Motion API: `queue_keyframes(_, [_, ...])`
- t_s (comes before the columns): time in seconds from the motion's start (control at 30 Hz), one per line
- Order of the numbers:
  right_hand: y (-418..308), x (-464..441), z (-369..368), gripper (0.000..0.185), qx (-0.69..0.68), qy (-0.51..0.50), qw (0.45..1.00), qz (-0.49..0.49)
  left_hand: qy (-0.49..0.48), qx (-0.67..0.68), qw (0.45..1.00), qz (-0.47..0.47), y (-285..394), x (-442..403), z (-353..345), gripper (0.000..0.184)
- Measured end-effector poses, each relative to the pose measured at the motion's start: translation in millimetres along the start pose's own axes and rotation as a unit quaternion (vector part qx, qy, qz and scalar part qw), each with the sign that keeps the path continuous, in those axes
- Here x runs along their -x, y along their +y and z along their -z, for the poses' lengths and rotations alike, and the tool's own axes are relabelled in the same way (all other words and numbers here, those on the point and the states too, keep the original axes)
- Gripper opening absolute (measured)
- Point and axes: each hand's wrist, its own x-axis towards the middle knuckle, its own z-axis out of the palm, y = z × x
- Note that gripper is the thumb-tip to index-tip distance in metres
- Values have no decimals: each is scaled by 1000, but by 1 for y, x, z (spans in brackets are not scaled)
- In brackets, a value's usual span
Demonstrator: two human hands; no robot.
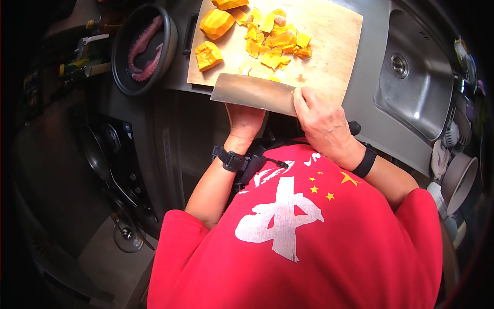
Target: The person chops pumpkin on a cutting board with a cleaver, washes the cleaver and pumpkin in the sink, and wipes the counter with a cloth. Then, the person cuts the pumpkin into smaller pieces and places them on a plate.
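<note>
And there was the cleaver [252, 93], its broad face turned up, slanting across the near edge of the board [334, 38]! The right hand [321, 122] had it, fingers curled in a firm grip, thumb pressed on the blade's right end. Under the blade came the left hand [246, 123], its fingers out of sight beneath the steel, so whether they were clenched or loose, nobody could tell!

Up on the board, what a scatter: orange scraps [280, 40] heaped across the middle, a few bits right up against the blade's far edge. Over to the left sat three orange chunks [216, 23], one of them cut off by the top of the view, the lowest standing well apart from the scraps.

Left of the board on the counter [380, 122], a dark pan [117, 69] held pink strips [149, 67], curved along its inside. Away to the right, the steel sink [417, 77] showed its round drain [399, 65]!
</note>
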Motion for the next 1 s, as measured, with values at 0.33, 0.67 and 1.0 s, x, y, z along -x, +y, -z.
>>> queue_keyframes(0.33, [-12, -12, -7, 14, 12, -27, 999, -27, 5, 41, 997, 66, 10, -2, -1, 37])
queue_keyframes(0.67, [-11, -34, -5, 9, -13, -69, 995, -68, 45, 51, 991, 119, 13, -4, -7, 25])
queue_keyframes(1.0, [-4, -56, -5, 16, -78, -13, 996, -40, 31, 96, 972, 212, 24, -16, 6, 30])
